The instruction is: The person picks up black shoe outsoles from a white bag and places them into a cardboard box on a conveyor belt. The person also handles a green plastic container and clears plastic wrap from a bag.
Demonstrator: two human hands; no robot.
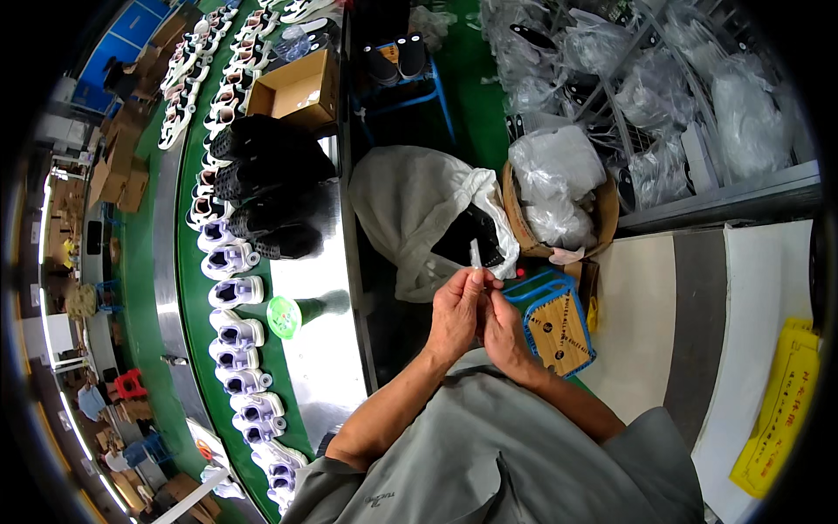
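Note:
Both my hands meet in front of my body, fingers pinched together. Between thumb and fingertips, my left hand (454, 316) grips a small translucent plastic strip (475, 252) that points upward. My right hand (504, 330) is closed right beside it, its fingertips touching the left ones; what it holds, if anything, is hidden. Just beyond the hands a white woven sack (406, 196) stands open, with black items (471, 234) inside its mouth.
Left, a metal table (319, 349) bears black shoes (271, 166), a cardboard box (297, 92) and a green-lidded tub (285, 317). Sneakers (234, 293) line a green conveyor beyond. A round bin (515, 210) of plastic bags, a wooden-topped stool (559, 332) and a shelf rack (724, 192) stand right.

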